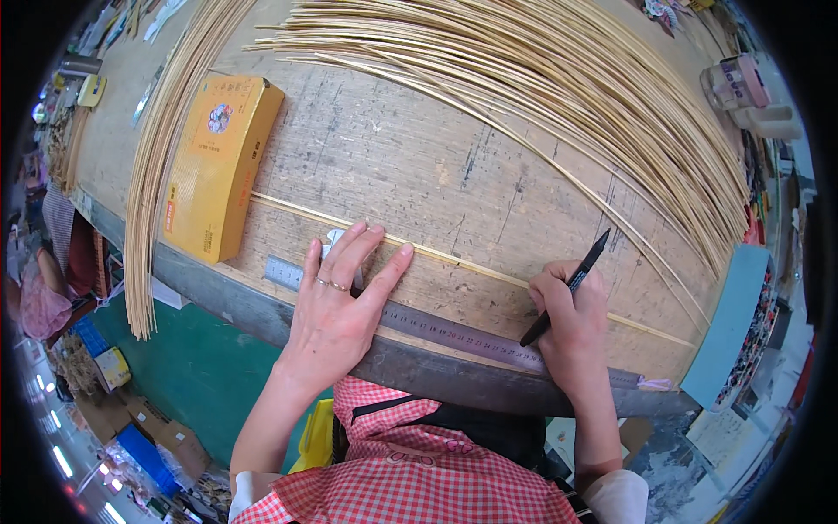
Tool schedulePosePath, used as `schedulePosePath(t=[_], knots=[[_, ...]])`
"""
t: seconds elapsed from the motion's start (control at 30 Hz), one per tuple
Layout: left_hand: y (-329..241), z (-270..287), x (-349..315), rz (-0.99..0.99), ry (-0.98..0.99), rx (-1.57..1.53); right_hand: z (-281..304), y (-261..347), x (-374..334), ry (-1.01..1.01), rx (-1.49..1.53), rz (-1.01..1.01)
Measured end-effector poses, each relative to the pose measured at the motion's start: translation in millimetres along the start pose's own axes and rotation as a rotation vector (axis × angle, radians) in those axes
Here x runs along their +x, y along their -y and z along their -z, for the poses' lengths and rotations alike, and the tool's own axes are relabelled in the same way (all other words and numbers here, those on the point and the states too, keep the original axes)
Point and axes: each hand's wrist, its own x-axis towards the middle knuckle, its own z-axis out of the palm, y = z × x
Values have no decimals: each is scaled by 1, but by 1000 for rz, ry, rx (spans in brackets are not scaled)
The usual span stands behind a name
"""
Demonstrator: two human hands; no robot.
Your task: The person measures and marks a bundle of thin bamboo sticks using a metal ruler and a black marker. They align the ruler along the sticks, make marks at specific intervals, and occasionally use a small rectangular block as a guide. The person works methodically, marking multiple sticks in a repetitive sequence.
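Note:
My left hand (336,310) lies flat with fingers apart, its fingertips on thin pale sticks (489,272) that stretch across the worktable. Some small white item (333,237) shows partly beneath those fingers; I cannot make out its kind. A black marker pen (590,258) is gripped in my right hand (574,319), slanting with its lower end near the metal ruler (436,330). The ruler runs along the table's near edge, below the sticks, and my left hand covers part of it. At the left, the sticks reach the side of a yellow box (208,170).
A large fan of loose sticks (559,87) covers the far right of the worktable (393,144). Another long bundle (157,166) lies left of the box. A blue-green panel (724,323) stands at the right end; a clear jar (733,83) with a pink lid sits far right.

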Motion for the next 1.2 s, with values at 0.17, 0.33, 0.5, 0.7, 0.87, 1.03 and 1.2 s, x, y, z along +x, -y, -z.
schedulePosePath(t=[0.17,0.33,0.5,0.7,0.87,1.03,1.2], knots=[[0,-1,0,-2,-3,1,-2,-1,-1,0,-28,6],[1,-2,-1,-3,-10,-10,-4,-2,-3,-13,-33,13],[0,-2,-1,-7,-4,7,-3,-2,-3,-6,-20,9],[0,-2,-1,-6,0,14,0,0,-2,6,-20,14],[-1,-2,-1,-6,-16,21,2,0,-2,27,-26,11],[-1,-3,0,-17,-30,45,1,-23,5,-179,-15,-53],[-1,-2,1,-14,-47,40,22,-51,29,-295,-244,-163]])
